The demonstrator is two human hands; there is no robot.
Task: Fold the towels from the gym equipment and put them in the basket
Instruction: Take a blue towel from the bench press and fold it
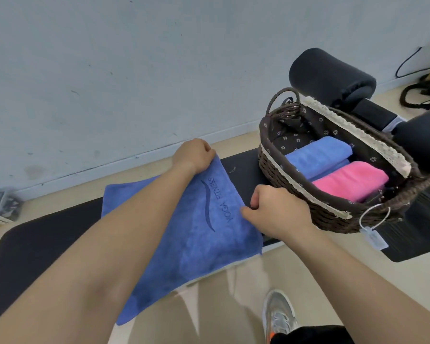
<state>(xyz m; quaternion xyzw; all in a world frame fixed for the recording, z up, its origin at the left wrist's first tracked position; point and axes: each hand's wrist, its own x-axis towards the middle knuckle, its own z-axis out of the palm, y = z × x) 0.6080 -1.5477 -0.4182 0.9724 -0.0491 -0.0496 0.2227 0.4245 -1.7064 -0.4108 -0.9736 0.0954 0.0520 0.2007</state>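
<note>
A blue towel [196, 239] printed with "YOGA FITNESS" lies spread across the black padded bench [47, 247], its near edge hanging over the side. My left hand [194, 155] grips the towel's far right corner. My right hand [276, 212] pinches its right edge nearer to me. Just right of my hands, a dark wicker basket [296, 187] with a flowered lining stands on the bench. Inside it lie a folded blue towel [318, 155] and a folded pink towel [353, 180].
Black foam rollers [333, 75] of the gym machine rise behind the basket. A white tag [375, 238] hangs from the basket's front. A pale wall stands close behind the bench. My shoe [281, 316] is on the tan floor. Ropes [422, 95] lie at the far right.
</note>
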